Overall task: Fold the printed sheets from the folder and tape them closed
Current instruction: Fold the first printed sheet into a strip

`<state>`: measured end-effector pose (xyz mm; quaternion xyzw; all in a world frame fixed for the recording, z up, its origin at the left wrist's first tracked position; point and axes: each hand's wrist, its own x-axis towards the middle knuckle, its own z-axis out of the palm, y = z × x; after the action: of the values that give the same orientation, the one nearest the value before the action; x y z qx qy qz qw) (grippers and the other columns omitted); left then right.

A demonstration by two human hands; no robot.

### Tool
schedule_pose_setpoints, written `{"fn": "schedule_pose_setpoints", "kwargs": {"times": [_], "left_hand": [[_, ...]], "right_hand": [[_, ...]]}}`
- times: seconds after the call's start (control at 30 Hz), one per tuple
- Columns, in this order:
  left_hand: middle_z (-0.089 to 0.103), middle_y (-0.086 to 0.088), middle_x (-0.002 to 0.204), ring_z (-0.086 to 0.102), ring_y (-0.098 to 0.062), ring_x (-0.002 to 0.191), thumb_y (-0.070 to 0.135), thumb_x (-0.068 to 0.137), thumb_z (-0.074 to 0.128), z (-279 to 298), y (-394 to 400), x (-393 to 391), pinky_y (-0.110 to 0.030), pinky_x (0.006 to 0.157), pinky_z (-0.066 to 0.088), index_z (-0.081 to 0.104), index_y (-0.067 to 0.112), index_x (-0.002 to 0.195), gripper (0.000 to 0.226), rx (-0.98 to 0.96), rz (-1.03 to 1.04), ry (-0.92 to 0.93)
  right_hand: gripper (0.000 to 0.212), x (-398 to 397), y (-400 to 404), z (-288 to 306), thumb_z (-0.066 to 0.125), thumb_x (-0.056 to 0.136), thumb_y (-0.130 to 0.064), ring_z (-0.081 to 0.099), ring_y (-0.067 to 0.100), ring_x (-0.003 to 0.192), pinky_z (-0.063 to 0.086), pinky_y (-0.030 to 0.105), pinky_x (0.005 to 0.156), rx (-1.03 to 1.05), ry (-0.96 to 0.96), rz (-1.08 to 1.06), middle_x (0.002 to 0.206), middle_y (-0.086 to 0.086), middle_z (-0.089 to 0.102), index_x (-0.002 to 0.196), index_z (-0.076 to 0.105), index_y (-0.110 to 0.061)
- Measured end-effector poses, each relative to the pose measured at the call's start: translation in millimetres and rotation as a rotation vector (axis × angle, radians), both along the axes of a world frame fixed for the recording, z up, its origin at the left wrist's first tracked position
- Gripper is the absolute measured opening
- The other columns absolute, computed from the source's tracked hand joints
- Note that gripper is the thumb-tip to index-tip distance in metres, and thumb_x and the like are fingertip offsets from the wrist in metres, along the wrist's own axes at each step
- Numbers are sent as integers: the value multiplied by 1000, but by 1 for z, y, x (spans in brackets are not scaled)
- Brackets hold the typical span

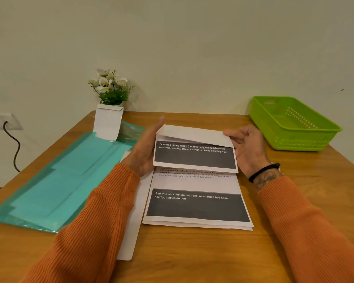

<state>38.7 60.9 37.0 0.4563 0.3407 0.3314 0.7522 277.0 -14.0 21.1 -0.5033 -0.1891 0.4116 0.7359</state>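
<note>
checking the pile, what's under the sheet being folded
Under the held sheet lies another printed sheet about a bed, with more paper edges below it. How many, and their print, is covered. All rest on the table.

Upper sheet (194, 154) reads "Scattered dining chairs"; lower sheet (196, 203) "Bed with old sheet".

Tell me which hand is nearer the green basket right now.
Right. The right hand holds the folded sheet's right edge, just left of the green basket. The left hand is at the sheet's left edge, the whole sheet's width farther away.
</note>
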Motion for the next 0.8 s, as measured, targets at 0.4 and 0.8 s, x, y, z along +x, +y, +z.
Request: {"fn": "schedule_pose_setpoints", "kwargs": {"times": [0.4,0.8], "left_hand": [[75,-17,113,74,-28,88,25,96,66,-14,20,-1,-48,83,63,61,14,117,24,-76,261,64],[79,-5,89,76,-17,73,21,100,66,-17,18,2,-30,60,60,67,14,113,15,167,246,131]], "right_hand": [[58,-2,-5,-4,77,91,-7,73,28,108,61,38,82,-138,-242,143,123,13,72,143,55,-19],[30,-2,-2,-7,76,90,-3,76,20,87,62,35,71,-195,-323,69,107,7,79,118,71,-15]]}}
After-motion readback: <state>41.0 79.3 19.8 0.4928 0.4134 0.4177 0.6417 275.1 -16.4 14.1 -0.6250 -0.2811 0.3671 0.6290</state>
